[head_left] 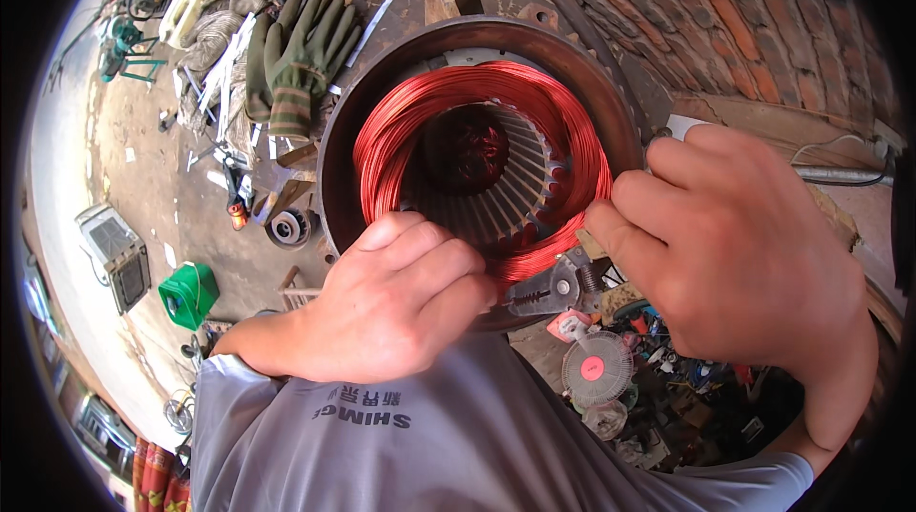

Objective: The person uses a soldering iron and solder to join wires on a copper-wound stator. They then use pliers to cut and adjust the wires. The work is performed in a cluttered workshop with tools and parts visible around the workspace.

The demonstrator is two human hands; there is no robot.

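Observation:
A thick ring of red enamelled copper wire (477, 83) lies in the open end of a round motor housing (468, 27). Slots of the stator core (496, 197) show through the ring's middle. At the ring's near left edge, my left hand (405, 297) is closed with its fingers curled on the red wire. My right hand (725, 240) is closed at the ring's right edge, thumb and fingers pressed to the wire; the fingertips are partly hidden. Between both hands, a wire stripper (558, 289) with a spring rests by the near rim, its handles out of sight.
Green work gloves (303, 59) lie on the bench left of the housing, beside white strips (227, 83) and a small round metal part (288, 227). A brick wall (725, 16) rises at the far right. Below stand a green bucket (189, 294) and a fan (597, 369).

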